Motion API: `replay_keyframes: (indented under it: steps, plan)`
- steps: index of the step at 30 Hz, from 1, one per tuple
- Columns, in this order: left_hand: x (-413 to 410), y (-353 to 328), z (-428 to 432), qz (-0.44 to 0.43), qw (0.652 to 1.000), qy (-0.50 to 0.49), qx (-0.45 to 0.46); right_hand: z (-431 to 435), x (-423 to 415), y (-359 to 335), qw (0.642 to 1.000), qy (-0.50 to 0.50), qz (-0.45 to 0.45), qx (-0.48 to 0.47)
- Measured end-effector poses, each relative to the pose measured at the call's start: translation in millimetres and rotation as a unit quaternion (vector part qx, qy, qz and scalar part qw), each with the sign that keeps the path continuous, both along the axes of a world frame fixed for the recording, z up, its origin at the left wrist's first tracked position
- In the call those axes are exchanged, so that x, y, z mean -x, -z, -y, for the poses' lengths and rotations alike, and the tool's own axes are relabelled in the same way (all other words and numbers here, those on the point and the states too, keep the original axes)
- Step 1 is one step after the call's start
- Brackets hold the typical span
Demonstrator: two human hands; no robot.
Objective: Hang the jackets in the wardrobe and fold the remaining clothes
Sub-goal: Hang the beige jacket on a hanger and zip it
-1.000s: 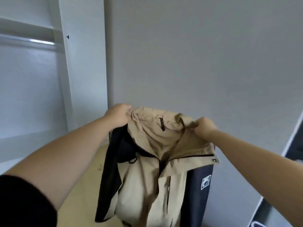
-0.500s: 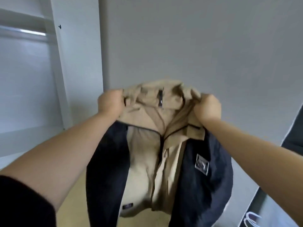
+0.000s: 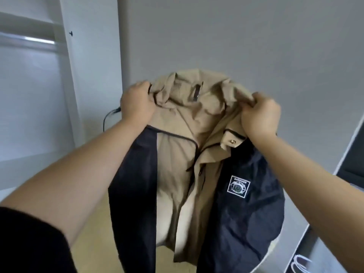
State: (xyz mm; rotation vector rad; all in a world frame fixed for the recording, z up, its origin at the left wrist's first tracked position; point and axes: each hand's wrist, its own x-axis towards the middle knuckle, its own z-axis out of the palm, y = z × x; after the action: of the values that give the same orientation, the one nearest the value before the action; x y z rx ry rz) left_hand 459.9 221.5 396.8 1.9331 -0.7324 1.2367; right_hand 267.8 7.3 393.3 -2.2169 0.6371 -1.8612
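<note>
Left hand (image 3: 136, 104) and right hand (image 3: 260, 117) each grip the collar of a tan-and-navy jacket (image 3: 197, 174), held up. Wardrobe rail (image 3: 29, 41) sits far left.

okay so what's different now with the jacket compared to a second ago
Both hands, left hand and right hand, lifted the jacket higher and spread its collar wider; its navy sides billowed outward. Neither hand let go. The wardrobe rail remains bare.
</note>
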Motion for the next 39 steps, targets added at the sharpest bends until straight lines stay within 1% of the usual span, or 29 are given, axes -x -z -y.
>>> replay_keyframes:
  steps: [1,2,3,4,5,6,8,9,10,11,13,17,19,21,23,27,31,35,39]
  plan:
    - [9,3,8,0.050,0.998,-0.035,0.000,-6,-2,0,1.000,0.020,0.007,0.009]
    - [18,12,20,0.046,0.994,-0.055,-0.077,-10,-9,9,0.994,0.045,-0.094,0.012]
    - [29,31,34,-0.023,0.973,-0.051,-0.224,-17,-13,28,0.960,0.070,-0.271,0.005]
    - [40,56,47,-0.103,0.915,-0.039,-0.388,-20,-15,53,0.902,0.071,-0.425,-0.019]
    - [44,75,55,-0.163,0.863,-0.035,-0.478,-17,-13,71,0.870,0.075,-0.487,-0.035]
    - [42,83,58,-0.175,0.854,-0.043,-0.489,-8,-8,80,0.877,0.078,-0.472,-0.033]
    - [34,76,55,-0.159,0.901,-0.035,-0.403,8,7,80,0.917,0.091,-0.386,-0.040]
    - [30,68,53,-0.143,0.922,-0.037,-0.359,17,13,77,0.930,0.100,-0.350,-0.049]
    - [28,60,52,-0.122,0.935,-0.043,-0.329,24,18,72,0.944,0.098,-0.308,-0.065]
    - [28,52,52,-0.107,0.940,-0.048,-0.322,29,22,66,0.953,0.091,-0.273,-0.091]
    - [34,40,53,-0.086,0.939,-0.054,-0.327,37,31,55,0.958,0.086,-0.242,-0.124]
    - [44,33,52,-0.064,0.943,-0.059,-0.320,57,58,40,0.961,0.120,-0.231,-0.099]
    - [51,30,53,-0.080,0.955,-0.054,-0.280,56,69,39,0.965,0.130,-0.215,-0.071]
    - [63,23,57,-0.116,0.967,-0.046,-0.221,51,77,34,0.971,0.130,-0.189,-0.073]
    - [78,13,61,-0.117,0.976,-0.029,-0.182,45,88,22,0.975,0.134,-0.160,-0.076]
    - [108,-18,66,-0.088,0.990,-0.005,-0.113,35,125,-12,0.978,0.164,-0.121,-0.048]
    - [152,-67,67,-0.017,0.999,0.028,-0.043,18,177,-59,0.980,0.187,-0.068,-0.014]
    - [208,-124,63,0.039,0.996,0.069,0.032,0,243,-112,0.973,0.227,-0.010,0.036]
    - [264,-173,60,0.081,0.988,0.094,0.092,-17,312,-159,0.957,0.275,0.037,0.091]
